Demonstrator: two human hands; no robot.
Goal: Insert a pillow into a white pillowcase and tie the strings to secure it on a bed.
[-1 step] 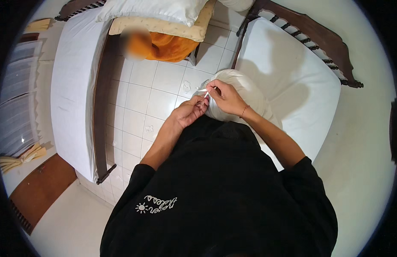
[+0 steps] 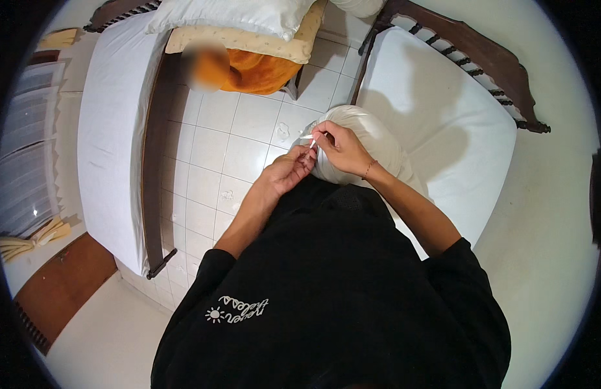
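A rounded white bolster (image 2: 364,126) in loose fabric rests at the near left edge of the right-hand bed, in front of my body. At its left end, a thin white strip (image 2: 312,141) runs between my fingertips; it looks like a cloth tie. My right hand (image 2: 341,148) pinches the strip from above, thumb against fingers. Just below and to the left, my left hand (image 2: 288,170) is turned partly palm up, its curled fingertips closed on the lower part of the strip. Whether the strip is knotted is too small to tell.
The white-sheeted bed (image 2: 469,172) with a dark wooden headboard stands right. Another white bed (image 2: 112,149) with a dark side rail is at left. White and cream pillows (image 2: 248,39) lie above an orange blanket (image 2: 264,71) at the back. Pale tiled floor (image 2: 209,149) lies between.
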